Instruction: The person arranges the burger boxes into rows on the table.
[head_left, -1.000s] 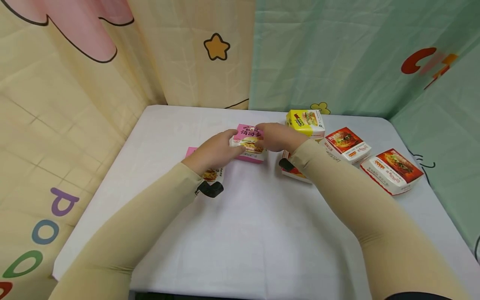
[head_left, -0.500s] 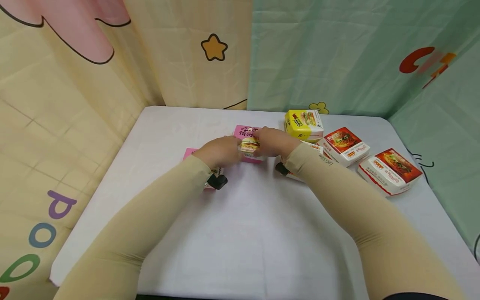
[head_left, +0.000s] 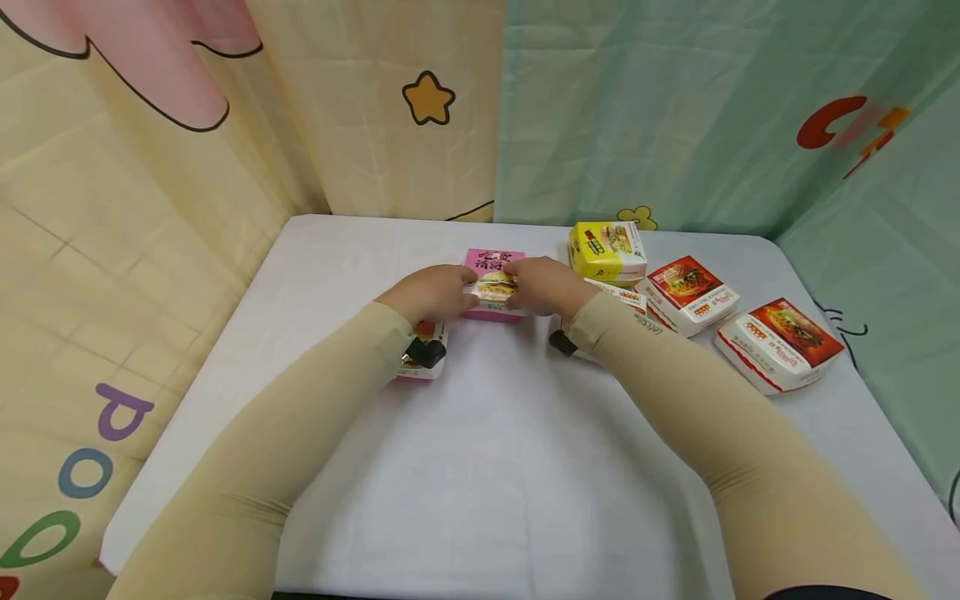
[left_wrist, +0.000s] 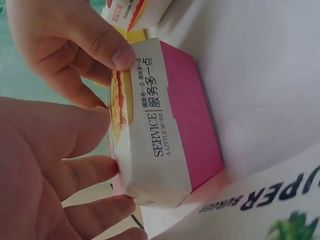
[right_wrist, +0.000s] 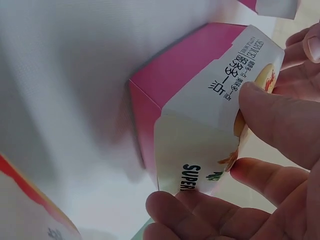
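Observation:
A pink-and-white burger box (head_left: pixel 492 287) stands on the white table in the head view, between both hands. My right hand (head_left: pixel 551 286) holds its right side, and the right wrist view shows the thumb (right_wrist: pixel 270 117) on the upper front edge and fingers along the side. On the opposite side my left hand (head_left: pixel 431 293) has extended fingers, whose tips (left_wrist: pixel 117 167) touch the box edge in the left wrist view. Beneath the left wrist sits a second pink burger box (head_left: pixel 420 367), mostly hidden. A white-and-red box (head_left: pixel 617 293) is partly covered by the right forearm.
Behind the right hand stands a yellow burger box (head_left: pixel 607 250). Two red-topped boxes, one nearer (head_left: pixel 780 346) and one farther (head_left: pixel 690 293), lie to the right. Printed curtains (head_left: pixel 637 108) hang behind the white table (head_left: pixel 465 483).
My left hand reached over the box's front and then drew back to its left side. The box between the hands has shifted slightly left and sits straighter. The other boxes have stayed put.

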